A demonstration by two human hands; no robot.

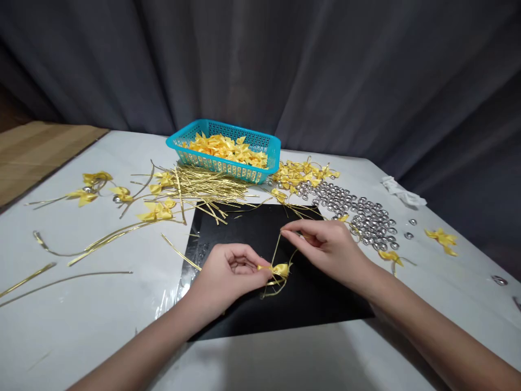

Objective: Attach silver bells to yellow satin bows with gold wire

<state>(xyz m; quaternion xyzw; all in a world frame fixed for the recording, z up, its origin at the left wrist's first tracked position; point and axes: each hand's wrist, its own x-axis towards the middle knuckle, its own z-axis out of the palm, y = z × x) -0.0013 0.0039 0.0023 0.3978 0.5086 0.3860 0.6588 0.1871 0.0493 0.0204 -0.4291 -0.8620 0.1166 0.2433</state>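
Over a black mat, my left hand pinches a yellow ribbon bow between thumb and fingertips. Thin gold cord rises from the bow, and its upper end is pinched by my right hand, up and to the right. More of the cord forms a loop hanging just below the bow. The fingertips of my left hand cover part of the bow's left side.
Behind the mat stands a blue basket of yellow bows, with gold cords before it. Silver rings lie at right, near a crumpled white wrapper. Loose bows and cords are scattered at left on the white table.
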